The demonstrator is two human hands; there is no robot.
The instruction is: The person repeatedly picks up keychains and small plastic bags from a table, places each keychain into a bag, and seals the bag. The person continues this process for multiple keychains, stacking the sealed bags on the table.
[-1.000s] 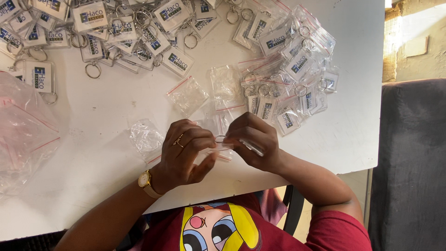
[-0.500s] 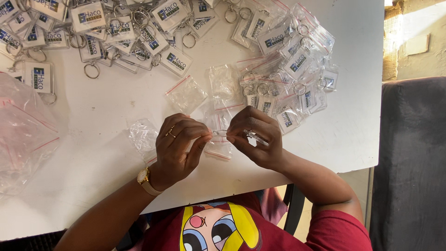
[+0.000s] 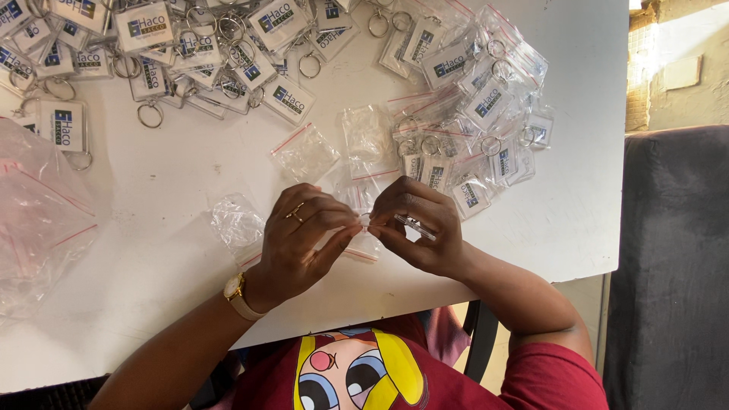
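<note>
My left hand [image 3: 300, 239] and my right hand [image 3: 418, 224] meet over the white table [image 3: 190, 197], both pinching a small clear zip bag [image 3: 363, 226] with a red seal strip. A clear plastic key holder [image 3: 414, 226] lies under the fingers of my right hand, partly hidden. My left hand wears a ring and a gold wristwatch [image 3: 237, 292]. An empty crumpled small bag [image 3: 237, 222] lies just left of my left hand.
Several loose key holders with metal rings [image 3: 182, 53] spread across the table's far left. Bagged key holders [image 3: 474, 106] pile at the far right. Empty small bags [image 3: 305, 152] lie in the middle. A large clear bag [image 3: 38, 220] sits at left. A dark chair [image 3: 676, 266] stands right.
My hands have shifted slightly toward the table's far side and closed together on the small bag; the key holder stays under my right fingers.
</note>
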